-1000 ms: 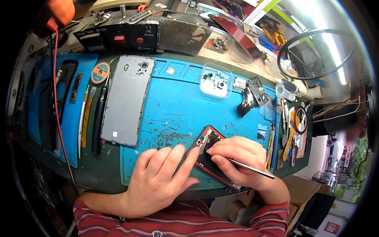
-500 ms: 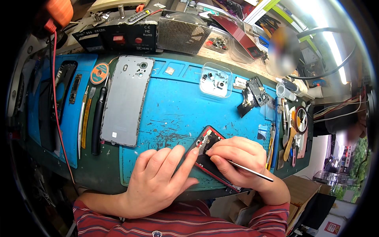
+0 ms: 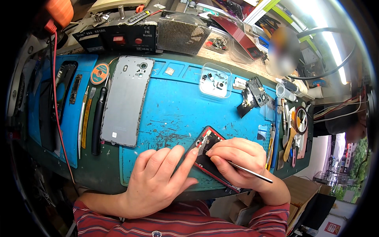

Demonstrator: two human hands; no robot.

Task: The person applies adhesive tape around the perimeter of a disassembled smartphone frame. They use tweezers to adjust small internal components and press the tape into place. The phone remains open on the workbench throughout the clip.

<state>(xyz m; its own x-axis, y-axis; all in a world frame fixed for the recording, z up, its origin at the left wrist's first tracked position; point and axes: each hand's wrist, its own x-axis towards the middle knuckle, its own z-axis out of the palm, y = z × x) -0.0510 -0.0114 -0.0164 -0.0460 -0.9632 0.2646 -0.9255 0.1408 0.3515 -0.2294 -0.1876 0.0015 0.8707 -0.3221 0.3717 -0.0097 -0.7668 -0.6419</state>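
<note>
An opened phone with a red frame [image 3: 206, 147] lies tilted near the front edge of the blue work mat [image 3: 173, 106]. My left hand [image 3: 158, 179] rests flat on the mat, its index fingertip pressing the phone's left edge. My right hand [image 3: 237, 160] covers the phone's lower half and grips thin metal tweezers [image 3: 252, 172] whose tips touch the phone's upper inside. The phone's lower part is hidden under that hand.
A grey phone back cover [image 3: 126, 100] lies to the left beside pry tools [image 3: 94, 118] and a dark phone [image 3: 61, 89]. A clear dish of small parts [image 3: 215, 81], a black module [image 3: 254, 94] and more tools [image 3: 290, 132] sit behind and right. A black station [image 3: 118, 39] stands at the back.
</note>
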